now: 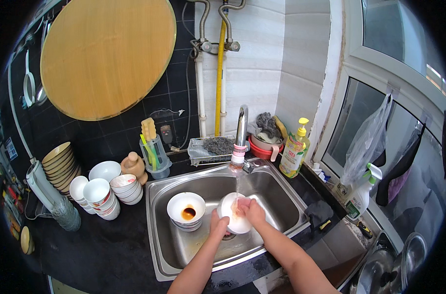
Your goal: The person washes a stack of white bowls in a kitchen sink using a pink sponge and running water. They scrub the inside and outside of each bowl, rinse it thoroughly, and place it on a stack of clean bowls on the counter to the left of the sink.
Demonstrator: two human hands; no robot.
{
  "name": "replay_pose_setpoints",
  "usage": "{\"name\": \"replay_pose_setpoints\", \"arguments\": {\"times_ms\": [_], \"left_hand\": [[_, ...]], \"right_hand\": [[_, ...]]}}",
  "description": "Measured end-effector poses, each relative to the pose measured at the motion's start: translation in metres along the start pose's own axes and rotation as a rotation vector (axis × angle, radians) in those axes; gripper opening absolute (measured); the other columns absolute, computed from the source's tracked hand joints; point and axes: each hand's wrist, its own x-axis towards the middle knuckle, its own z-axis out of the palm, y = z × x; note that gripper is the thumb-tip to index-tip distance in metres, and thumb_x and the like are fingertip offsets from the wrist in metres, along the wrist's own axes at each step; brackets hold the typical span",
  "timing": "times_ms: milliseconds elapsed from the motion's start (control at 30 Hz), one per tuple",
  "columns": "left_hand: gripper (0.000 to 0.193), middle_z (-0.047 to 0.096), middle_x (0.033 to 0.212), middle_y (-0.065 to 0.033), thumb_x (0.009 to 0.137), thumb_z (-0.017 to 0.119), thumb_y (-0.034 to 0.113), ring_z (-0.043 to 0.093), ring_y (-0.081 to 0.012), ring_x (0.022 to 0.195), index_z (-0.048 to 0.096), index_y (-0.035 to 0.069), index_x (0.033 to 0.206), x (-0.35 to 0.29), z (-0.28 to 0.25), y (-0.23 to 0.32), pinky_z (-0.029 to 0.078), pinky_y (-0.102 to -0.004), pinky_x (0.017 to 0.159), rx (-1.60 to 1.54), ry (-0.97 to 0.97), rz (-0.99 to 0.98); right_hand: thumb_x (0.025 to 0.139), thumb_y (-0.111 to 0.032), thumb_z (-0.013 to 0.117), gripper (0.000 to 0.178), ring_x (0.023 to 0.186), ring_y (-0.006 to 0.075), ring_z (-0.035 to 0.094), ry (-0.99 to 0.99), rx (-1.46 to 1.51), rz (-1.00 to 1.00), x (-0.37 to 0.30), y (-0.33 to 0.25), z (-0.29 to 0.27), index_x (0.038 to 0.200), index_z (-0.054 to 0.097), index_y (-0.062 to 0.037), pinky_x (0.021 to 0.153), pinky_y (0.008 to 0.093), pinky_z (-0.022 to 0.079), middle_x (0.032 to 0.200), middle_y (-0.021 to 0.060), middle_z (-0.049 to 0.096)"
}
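A white bowl [228,209] is tilted under the running tap, over the sink basin. My left hand [218,224] is closed on its left rim. At its right side my right hand [251,212] grips the rim, with fingers reaching inside the bowl; blur hides whether a cloth is in them. A thin stream of water from the chrome faucet [241,128] falls to the bowl. To the left in the steel sink [196,252] stands a short stack of bowls [186,228], the top one with dark brown liquid [188,212] inside.
Left on the black counter [105,255] are stacked white bowls [101,193], tan bowls [61,164] and a wooden mortar [134,166]. Behind the sink sits a wire rack [208,149]. A yellow-capped soap bottle [294,152] and a spray bottle [362,193] stand right.
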Motion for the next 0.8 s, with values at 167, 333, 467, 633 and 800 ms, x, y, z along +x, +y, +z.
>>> {"name": "replay_pose_setpoints", "arguments": {"times_ms": [167,333,467,633,800], "left_hand": [[0.070,0.045,0.108,-0.0222,0.055,0.047,0.015,0.056,-0.0394,0.086,0.031,0.005,0.123,0.018,0.000,-0.027,0.054,-0.0509,0.055,-0.064,-0.208,-0.211],[0.071,0.046,0.112,-0.0165,0.058,0.044,0.014,0.055,-0.0367,0.094,0.029,0.010,0.127,0.012,-0.003,-0.021,0.053,-0.0523,0.063,-0.117,-0.217,-0.120],[0.067,0.046,0.107,-0.0223,0.057,0.045,0.014,0.057,-0.0390,0.086,0.030,0.002,0.121,0.031,-0.004,-0.046,0.055,-0.0505,0.058,-0.167,-0.232,-0.111],[0.064,0.046,0.108,-0.0221,0.061,0.047,0.016,0.057,-0.0397,0.087,0.030,0.001,0.121,0.018,-0.004,-0.028,0.055,-0.0482,0.056,-0.304,-0.165,-0.098],[0.065,0.047,0.110,-0.0208,0.071,0.055,0.035,0.058,-0.0370,0.089,0.030,0.004,0.123,0.026,0.001,-0.037,0.055,-0.0463,0.056,-0.191,-0.199,-0.152]], "right_hand": [[0.072,-0.020,0.061,0.033,0.109,0.0291,0.049,0.157,-0.142,-0.740,-0.005,-0.028,-0.017,0.101,0.053,-0.0058,0.092,0.0421,0.037,0.114,0.0147,0.053],[0.070,-0.010,0.056,0.044,0.123,0.0277,0.035,0.008,-0.109,-1.112,-0.029,-0.052,-0.018,0.113,0.051,-0.0085,0.103,0.0446,0.025,0.126,0.0083,0.045],[0.069,-0.011,0.059,0.040,0.114,0.0282,0.042,0.238,-0.093,-0.855,-0.006,-0.034,-0.013,0.108,0.055,-0.0092,0.094,0.0435,0.033,0.121,0.0086,0.048],[0.057,-0.015,0.072,0.042,0.091,0.0306,0.047,0.432,-0.097,-0.376,-0.007,-0.032,-0.026,0.097,0.061,-0.0122,0.080,0.0400,0.038,0.099,0.0120,0.052],[0.060,-0.007,0.069,0.045,0.093,0.0323,0.047,0.394,0.077,-0.550,-0.008,-0.039,-0.010,0.101,0.051,-0.0062,0.081,0.0392,0.040,0.100,0.0143,0.050]]}}
